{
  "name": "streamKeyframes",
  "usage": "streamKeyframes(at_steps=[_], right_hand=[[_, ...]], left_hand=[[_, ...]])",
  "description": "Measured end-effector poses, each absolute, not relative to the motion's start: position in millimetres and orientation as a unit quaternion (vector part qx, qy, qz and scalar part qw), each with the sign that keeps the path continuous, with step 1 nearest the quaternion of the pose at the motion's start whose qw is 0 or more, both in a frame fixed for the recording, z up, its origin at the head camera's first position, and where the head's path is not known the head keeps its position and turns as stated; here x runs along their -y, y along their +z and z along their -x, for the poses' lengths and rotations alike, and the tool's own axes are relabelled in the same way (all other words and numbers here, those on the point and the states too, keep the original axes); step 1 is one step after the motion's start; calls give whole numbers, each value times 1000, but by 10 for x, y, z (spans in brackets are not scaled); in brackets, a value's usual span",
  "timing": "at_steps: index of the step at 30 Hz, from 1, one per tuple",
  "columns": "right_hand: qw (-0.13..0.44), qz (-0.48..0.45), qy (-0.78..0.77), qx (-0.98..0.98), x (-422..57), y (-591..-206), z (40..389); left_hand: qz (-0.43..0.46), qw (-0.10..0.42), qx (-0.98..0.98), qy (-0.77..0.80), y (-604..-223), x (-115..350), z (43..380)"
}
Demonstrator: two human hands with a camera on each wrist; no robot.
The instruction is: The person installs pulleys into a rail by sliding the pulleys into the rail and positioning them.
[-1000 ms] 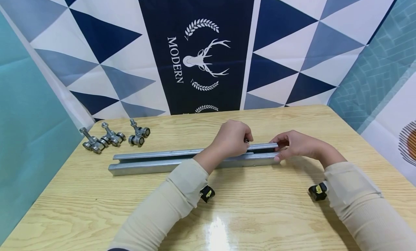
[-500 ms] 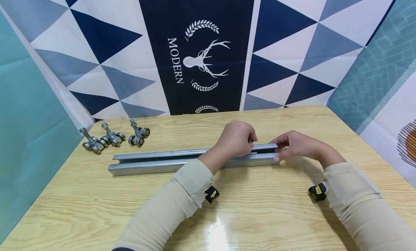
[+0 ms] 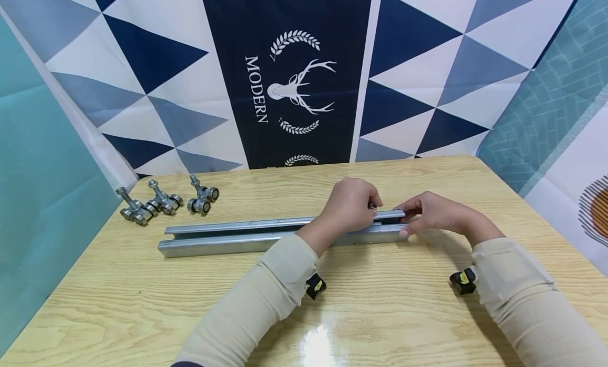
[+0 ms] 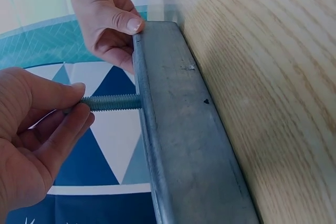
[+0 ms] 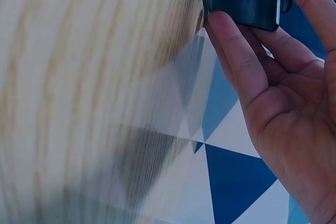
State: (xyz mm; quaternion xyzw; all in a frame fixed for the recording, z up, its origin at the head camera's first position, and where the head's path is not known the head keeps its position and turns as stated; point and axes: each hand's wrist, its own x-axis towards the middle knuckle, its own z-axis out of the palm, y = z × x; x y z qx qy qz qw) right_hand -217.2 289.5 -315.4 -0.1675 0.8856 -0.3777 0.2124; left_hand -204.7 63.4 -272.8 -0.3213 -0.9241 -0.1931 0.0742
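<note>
A galvanized steel C-shaped rail [image 3: 214, 245] lies lengthwise on the table with its slot facing up. My left hand [image 3: 352, 206] is over the rail's right part and pinches a threaded bolt [image 4: 113, 103] between thumb and fingers. In the left wrist view, the bolt stands straight out of the slot; whatever it joins inside the rail is hidden. My right hand [image 3: 429, 216] holds the rail's right end, thumb on the near side. The right wrist view shows its fingers [image 5: 236, 56] against the rail's open end [image 5: 241, 1].
Three wheeled trolleys with bolts, a left one [image 3: 138, 211], a middle one [image 3: 164, 200] and a right one [image 3: 201, 199], lie at the table's back left. Patterned cloth [image 3: 304, 82] hangs behind the wooden table [image 3: 119, 303].
My left hand has slid a short way right along the rail with the bolt, closer to the right hand. The right hand and the rail stay in place.
</note>
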Motion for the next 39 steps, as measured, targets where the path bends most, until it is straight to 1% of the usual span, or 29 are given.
streamKeyframes(at_steps=[16, 26, 29, 35, 39], right_hand=[[205, 168, -366, -892, -2896, -3136, 2144], [178, 195, -353, -898, -2884, -3168, 2076], [151, 202, -336, -907, -2848, -3169, 2048], [59, 223, -250, -941, -2728, -3112, 1946], [23, 243, -213, -946, -2630, -3054, 1884]], left_hand=[[308, 69, 922, -223, -2749, -698, 2039], [327, 51, 921, -207, -2735, -654, 2024], [337, 54, 919, -198, -2741, -628, 2016], [340, 44, 921, -184, -2735, -581, 1985], [338, 36, 923, -183, -2724, -527, 1978]])
